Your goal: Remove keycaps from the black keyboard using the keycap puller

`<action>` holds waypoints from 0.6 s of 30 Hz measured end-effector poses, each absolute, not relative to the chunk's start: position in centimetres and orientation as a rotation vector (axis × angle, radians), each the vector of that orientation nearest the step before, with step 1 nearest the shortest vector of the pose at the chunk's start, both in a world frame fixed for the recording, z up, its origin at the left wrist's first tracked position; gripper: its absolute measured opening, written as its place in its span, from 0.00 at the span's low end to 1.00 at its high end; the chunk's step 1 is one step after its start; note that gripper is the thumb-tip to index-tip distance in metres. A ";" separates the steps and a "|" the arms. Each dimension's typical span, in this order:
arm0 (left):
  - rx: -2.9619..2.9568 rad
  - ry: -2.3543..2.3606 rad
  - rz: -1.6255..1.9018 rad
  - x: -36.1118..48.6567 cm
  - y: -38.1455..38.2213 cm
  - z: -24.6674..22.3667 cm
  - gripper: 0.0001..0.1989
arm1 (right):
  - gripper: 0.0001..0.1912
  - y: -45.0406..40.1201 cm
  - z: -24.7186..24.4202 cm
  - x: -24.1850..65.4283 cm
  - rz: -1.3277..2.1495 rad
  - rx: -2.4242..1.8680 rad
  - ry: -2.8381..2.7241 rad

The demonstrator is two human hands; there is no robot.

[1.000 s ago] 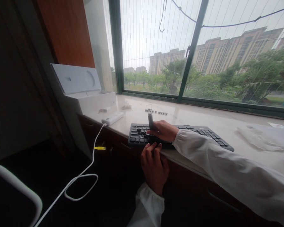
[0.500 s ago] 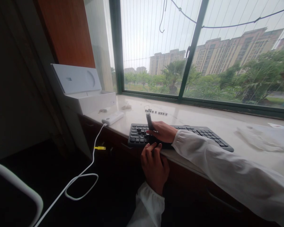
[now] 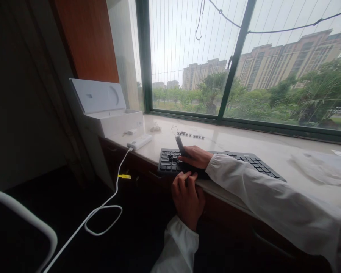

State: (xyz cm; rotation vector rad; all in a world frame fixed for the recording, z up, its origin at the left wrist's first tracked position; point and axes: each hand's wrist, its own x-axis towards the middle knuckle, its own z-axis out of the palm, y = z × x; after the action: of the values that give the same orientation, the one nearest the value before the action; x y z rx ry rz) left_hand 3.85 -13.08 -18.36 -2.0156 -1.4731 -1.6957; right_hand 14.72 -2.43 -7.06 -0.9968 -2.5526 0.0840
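Observation:
A black keyboard [image 3: 258, 163] lies along the front edge of the pale sill, with some keycaps gone near its left end. Over its left half, my right hand [image 3: 197, 156] grips a dark-handled tool [image 3: 180, 145] with a thin wire loop at its upper end. Below it, my left hand [image 3: 188, 197] rests its bent, slightly spread fingertips on the keyboard's front edge, with nothing visible in them. Several small keycaps [image 3: 190, 135] stand in a row behind the keyboard. The keys under my right hand are hidden.
At the left stand an open white box [image 3: 118, 123] and a white power bank [image 3: 139, 141] with a white cable [image 3: 118, 178] hanging down over the edge. A crumpled clear plastic bag [image 3: 315, 167] lies at the right. Windows rise behind the sill.
The whole view has shifted, so the scene sits slightly further right. The tool in my right hand stands a little more tilted, its wire loop further to the left relative to the keycaps.

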 end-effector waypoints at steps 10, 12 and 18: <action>-2.019 -1.456 -1.722 3.8 -12.8 -18.5 0.16 | 0.12 -2.5 -7.0 14.5 0.057 -0.974 -2.556; -2.018 -1.459 -1.729 3.9 -12.8 -18.6 0.16 | 0.12 -2.7 -7.2 14.4 0.022 -0.984 -2.545; -2.010 -1.487 -1.742 4.0 -13.0 -18.5 0.17 | 0.11 -3.0 -7.5 14.3 0.002 -1.051 -2.486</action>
State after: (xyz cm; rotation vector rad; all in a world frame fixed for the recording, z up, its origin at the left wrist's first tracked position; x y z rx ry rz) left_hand 3.99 -12.99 -18.49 -2.0105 -1.4866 -1.7420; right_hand 14.28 -3.04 -7.48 -1.0509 -2.4856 0.0024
